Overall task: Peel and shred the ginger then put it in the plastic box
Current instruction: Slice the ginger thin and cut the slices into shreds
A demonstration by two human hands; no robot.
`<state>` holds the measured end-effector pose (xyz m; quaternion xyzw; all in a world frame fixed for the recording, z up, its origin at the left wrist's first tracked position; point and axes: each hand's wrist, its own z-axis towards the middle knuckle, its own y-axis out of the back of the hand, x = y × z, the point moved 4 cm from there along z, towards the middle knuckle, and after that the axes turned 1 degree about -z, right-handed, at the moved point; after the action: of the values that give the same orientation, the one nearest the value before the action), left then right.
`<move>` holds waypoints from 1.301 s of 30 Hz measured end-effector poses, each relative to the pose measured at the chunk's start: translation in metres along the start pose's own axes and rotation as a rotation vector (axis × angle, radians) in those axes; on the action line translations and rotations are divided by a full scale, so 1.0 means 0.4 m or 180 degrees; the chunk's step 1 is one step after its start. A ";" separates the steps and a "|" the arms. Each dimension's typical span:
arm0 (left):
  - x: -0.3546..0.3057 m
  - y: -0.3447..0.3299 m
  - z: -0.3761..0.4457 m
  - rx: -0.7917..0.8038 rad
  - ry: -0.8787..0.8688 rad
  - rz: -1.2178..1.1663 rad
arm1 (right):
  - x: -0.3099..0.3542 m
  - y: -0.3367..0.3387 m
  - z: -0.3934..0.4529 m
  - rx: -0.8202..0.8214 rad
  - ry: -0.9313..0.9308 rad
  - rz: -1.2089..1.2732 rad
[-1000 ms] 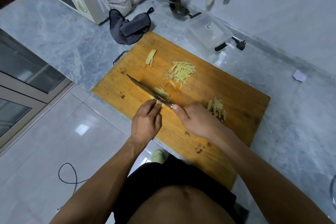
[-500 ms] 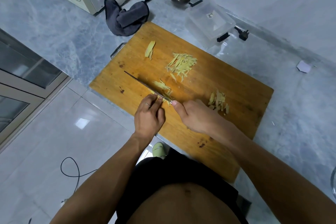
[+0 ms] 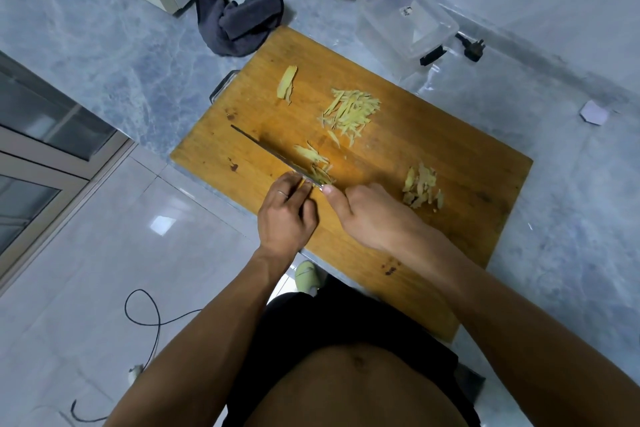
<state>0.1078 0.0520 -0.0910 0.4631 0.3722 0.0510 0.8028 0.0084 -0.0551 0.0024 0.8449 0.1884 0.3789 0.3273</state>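
Shredding under way, my judgement: past halfway. One finished pile of shreds (image 3: 349, 113) lies mid-board, toward the far side. A smaller run of fresh shreds (image 3: 313, 161) trails along the knife (image 3: 266, 149). One flat ginger slice (image 3: 287, 84) waits uncut near the far left of the cutting board (image 3: 450, 149). A heap of what I take for peelings (image 3: 422, 186) sits to the right, just beside my right hand.

My right hand (image 3: 367, 215) is wrapped around the knife handle, thumb forward; the handle itself is hidden under it. My left hand (image 3: 285, 215) has curled fingers pressing down the ginger being cut, right against the blade; the piece beneath is mostly hidden.

The plastic box (image 3: 408, 24) stands open on the surface (image 3: 104, 45) beyond the board's far right edge, near it but not touching; nothing is visible in it, so the transfer is all left to do.

Room: the board's near corner overhangs the surface edge toward me, floor below. My left hand works near that near edge. A grey cloth (image 3: 239, 21) touches the far left corner. Open board lies between the shred pile and the box, a fair path for sweeping.
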 end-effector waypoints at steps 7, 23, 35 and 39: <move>0.000 -0.003 -0.003 -0.0051 -0.0083 0.0009 | 0.012 -0.011 0.010 -0.0060 -0.0116 0.0029; 0.001 -0.007 -0.003 0.0159 0.0103 0.0025 | 0.026 -0.011 0.046 -0.0145 0.0046 0.0176; -0.003 0.002 0.000 0.0197 0.0158 -0.0072 | -0.010 0.013 0.039 -0.0095 0.0216 0.0249; -0.004 0.005 0.002 0.0218 0.0219 -0.0028 | -0.012 0.011 0.031 -0.0071 0.0242 0.0259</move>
<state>0.1076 0.0520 -0.0883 0.4865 0.4031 0.0505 0.7735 0.0150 -0.0661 -0.0031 0.8331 0.1620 0.4258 0.3136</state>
